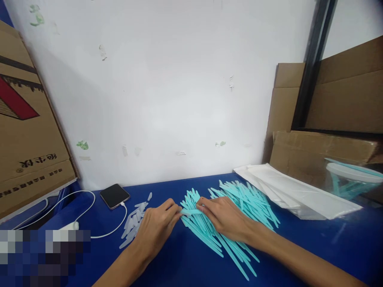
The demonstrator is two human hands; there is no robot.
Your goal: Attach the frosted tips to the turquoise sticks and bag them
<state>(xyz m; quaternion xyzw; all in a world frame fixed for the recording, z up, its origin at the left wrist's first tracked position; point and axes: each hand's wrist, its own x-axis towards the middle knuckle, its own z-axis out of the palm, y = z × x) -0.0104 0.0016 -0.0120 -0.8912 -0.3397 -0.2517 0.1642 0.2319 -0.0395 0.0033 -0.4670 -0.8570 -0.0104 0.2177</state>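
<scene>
Forearms [293, 253] slant inward from the near edge of the tabletop [167, 267], the backs of my hands upward. My left hand [160, 221] pinches the left end of a teal stick [194, 212]; I cannot tell whether my fingertips hide anything more. My right hand [226, 217] grips its other end, fingers bent, keeping it crosswise above a pile of teal sticks [209, 239] at mid-tabletop. Translucent pieces [133, 224] lie just left of my left hand. Beyond my right, a second pile [251, 201] spreads near the far edge. A phone [115, 196] rests by that edge, toward the left corner; flat white bags [296, 191] lie toward the far right corner, before a cardboard box [317, 153].
</scene>
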